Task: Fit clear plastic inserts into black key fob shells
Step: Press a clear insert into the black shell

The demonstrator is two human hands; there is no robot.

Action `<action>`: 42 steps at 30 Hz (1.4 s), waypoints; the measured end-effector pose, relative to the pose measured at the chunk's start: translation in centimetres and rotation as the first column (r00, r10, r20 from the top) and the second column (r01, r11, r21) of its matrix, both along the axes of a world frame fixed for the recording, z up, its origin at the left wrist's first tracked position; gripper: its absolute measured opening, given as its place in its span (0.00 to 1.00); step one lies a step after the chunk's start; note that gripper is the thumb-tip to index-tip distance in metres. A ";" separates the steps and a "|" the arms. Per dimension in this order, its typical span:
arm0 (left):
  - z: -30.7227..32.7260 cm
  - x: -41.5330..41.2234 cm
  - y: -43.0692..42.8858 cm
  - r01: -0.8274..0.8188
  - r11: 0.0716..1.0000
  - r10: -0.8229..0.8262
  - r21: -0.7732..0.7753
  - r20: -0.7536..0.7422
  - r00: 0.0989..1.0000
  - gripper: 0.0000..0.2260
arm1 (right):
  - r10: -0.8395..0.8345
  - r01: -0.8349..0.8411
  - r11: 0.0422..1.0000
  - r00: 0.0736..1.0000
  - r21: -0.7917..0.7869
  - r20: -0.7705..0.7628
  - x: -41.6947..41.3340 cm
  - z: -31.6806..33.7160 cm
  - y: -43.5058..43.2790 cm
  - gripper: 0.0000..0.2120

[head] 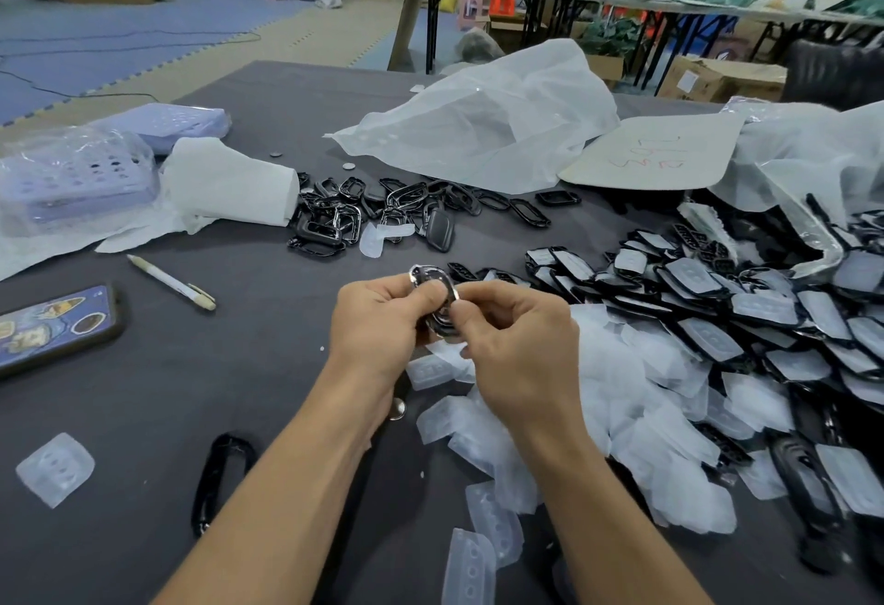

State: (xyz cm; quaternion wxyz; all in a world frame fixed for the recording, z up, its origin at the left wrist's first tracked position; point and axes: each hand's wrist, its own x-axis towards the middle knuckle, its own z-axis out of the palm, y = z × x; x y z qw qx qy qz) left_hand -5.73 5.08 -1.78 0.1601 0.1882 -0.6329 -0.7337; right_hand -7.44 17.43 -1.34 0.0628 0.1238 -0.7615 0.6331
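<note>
shell (pixel 433 300) | black, glossy oval | both hands pinching

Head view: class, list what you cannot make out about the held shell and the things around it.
Black oval key fob shell, head view: the left hand and right hand grip it and cover its lower half; whether an insert is seated cannot be told.
Beige cardboard sheet: red writing too faint to read.
Sticker-covered phone: cut off by the left edge.
Clear plastic insert: cut off by the bottom edge.
</note>
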 end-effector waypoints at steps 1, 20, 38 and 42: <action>0.0 -0.1 -0.1 -0.042 0.999 0.042 -0.002 -0.016 0.999 0.10 | 0.011 -0.010 1.000 1.000 0.028 -0.015 0.1 -0.1 -0.3 0.07; 0.3 -0.4 -2.3 -0.240 0.962 0.252 0.129 -0.079 0.965 0.12 | 0.101 0.015 0.707 0.987 0.707 -0.122 0.6 0.0 0.2 0.11; 0.1 -0.4 -0.8 -0.037 0.997 0.036 0.069 0.010 0.999 0.10 | 0.098 -0.035 0.968 0.964 -0.247 0.249 -0.7 0.6 0.7 0.10; -0.1 -0.3 -0.5 0.003 0.999 -0.004 0.052 0.019 1.000 0.10 | 0.174 -0.071 0.942 0.939 -0.327 0.296 -0.5 0.9 0.7 0.11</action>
